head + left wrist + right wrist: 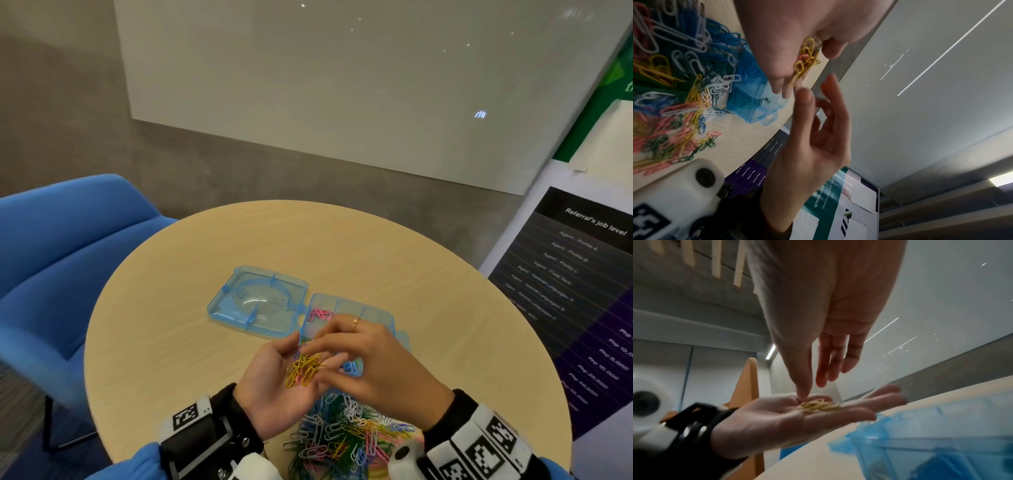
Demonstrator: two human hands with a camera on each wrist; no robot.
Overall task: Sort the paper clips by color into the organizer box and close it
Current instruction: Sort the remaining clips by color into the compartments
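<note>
My left hand [284, 363] lies palm up above the table and carries a small bunch of yellow paper clips [303, 370] with a pink one among them. My right hand [322, 356] hovers over that palm with its fingers straight, and in the right wrist view its thumb tip touches the yellow clips [819, 405]. The blue organizer box [346, 308] stands open just beyond the hands, its lid [257, 301] flat to the left. Pink clips [320, 313] lie in one compartment. The mixed pile of clips [342, 431] lies near me, below both hands.
The round wooden table [205, 359] ends close to my wrists. A blue chair [68, 257] stands to the left of it, and a printed poster board [582, 291] stands at the right. A whiteboard [342, 85] hangs on the wall behind.
</note>
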